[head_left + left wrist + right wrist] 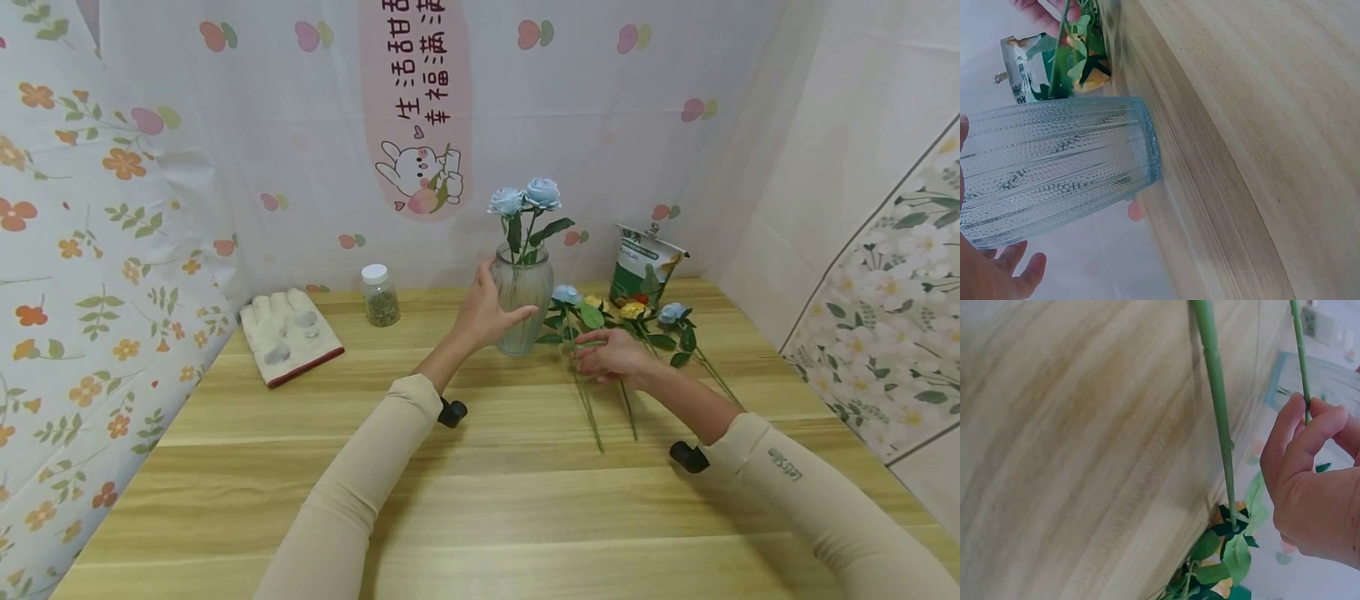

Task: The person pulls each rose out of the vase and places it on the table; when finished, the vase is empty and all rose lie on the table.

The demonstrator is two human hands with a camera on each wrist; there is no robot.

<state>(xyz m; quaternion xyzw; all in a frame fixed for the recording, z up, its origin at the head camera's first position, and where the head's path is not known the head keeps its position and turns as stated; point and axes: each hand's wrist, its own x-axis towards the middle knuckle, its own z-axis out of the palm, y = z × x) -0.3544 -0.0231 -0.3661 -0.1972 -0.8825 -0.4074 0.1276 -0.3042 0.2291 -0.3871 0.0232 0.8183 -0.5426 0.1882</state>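
Note:
A ribbed clear glass vase stands upright on the table, with two blue artificial roses in it. My left hand holds the vase from its left side, the thumb across the front. In the left wrist view the vase fills the left part, with fingertips beyond it. To the right of the vase, my right hand pinches the green stem of a blue rose between thumb and fingers. The right wrist view shows that stem in the fingers.
Yellow roses and another blue rose lie on the table at right. A green and white bag stands behind them. A white-lidded jar and white gloves are at left. Patterned curtains surround the table.

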